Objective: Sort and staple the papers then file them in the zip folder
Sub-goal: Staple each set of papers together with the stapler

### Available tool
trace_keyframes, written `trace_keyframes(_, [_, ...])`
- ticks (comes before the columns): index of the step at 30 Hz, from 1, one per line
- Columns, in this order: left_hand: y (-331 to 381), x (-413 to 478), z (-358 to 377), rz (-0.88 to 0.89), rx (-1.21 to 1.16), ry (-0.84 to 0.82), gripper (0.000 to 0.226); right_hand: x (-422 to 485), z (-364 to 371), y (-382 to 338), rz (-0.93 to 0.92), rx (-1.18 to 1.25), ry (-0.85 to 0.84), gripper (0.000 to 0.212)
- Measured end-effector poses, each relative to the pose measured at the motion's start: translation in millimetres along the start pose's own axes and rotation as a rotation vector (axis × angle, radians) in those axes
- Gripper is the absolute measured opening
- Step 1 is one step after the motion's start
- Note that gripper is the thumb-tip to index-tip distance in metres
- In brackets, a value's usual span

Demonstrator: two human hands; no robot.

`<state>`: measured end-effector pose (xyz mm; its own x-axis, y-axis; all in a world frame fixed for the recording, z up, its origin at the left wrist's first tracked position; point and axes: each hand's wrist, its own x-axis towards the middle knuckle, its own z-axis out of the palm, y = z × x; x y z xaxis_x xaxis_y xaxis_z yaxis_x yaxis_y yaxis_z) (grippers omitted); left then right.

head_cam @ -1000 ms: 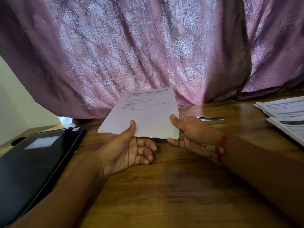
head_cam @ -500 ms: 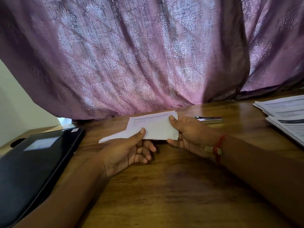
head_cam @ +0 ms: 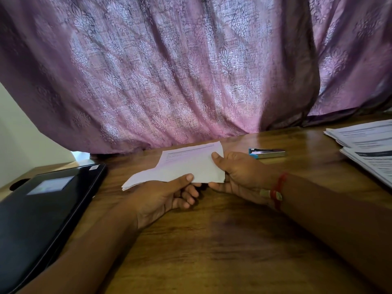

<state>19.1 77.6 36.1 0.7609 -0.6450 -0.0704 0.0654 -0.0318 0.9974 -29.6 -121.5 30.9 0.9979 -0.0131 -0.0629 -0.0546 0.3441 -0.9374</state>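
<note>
Zip folder flat at left, apparently closed. Left hand pinches near edge of paper sheaf, centre table; right hand pinches right corner. Square edges flush before reaching stapler, far right.

Curtain pinkish purple, woven damask-style floral motifs, shiny silvery highlights on the folds, darker plum in the creases. Worktop brown wood, darker grain streaks, glossy. Sheets white, faint lilac cast, thin grey printed lines near the far edge. Folder black, pale grey-white label on its cover, small white sticker near its far corner. Stapler silver metal, light blue end. Paper stacks white with grey text lines, one with a dark navy header band. Wrist thread red with a pale greenish-gold bead. Wall off-white.
</note>
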Motion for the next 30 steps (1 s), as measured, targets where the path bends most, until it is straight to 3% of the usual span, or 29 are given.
trace_keyframes(8, [3,1,-2,0.004,-0.062,0.046,0.025,-4,-5,-6,0.080,-0.053,-0.132,0.034])
trace_keyframes(22, [0,2,0,-0.007,-0.025,0.058,0.025,-2,1,4,0.034,-0.167,-0.059,0.024])
trace_keyframes(30, [4,1,0,-0.012,-0.035,0.093,0.024,-6,-3,-2,0.130,-0.187,-0.117,0.038])
